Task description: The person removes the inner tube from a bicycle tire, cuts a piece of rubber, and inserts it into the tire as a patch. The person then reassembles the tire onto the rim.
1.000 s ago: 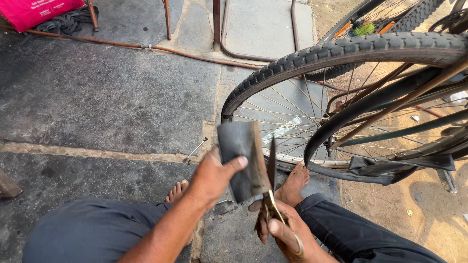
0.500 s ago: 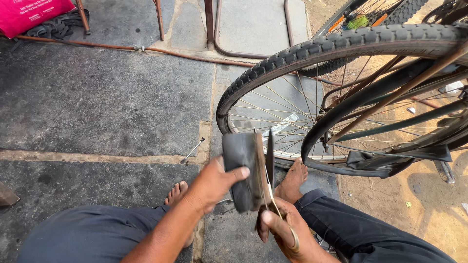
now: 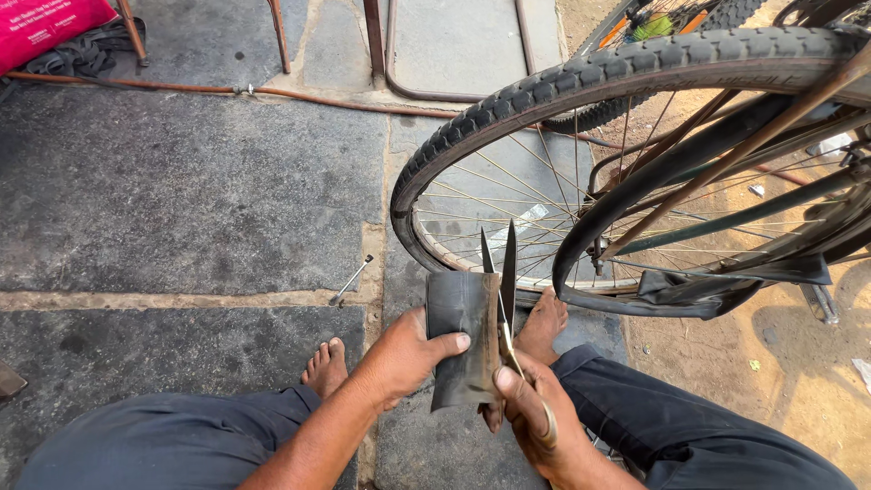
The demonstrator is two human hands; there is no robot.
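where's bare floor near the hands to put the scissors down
Bare stone slabs lie left of the left hand, between the orange hose and the left knee, except for a small metal tool. It is crowded to the right: bicycle wheel, loose tube and feet sit close to the right hand and scissors.

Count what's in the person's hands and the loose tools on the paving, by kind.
Rubber piece, in the left hand: 1
Scissors, in the right hand, blades open: 1
Metal rod on the paving: 1
Total: 3
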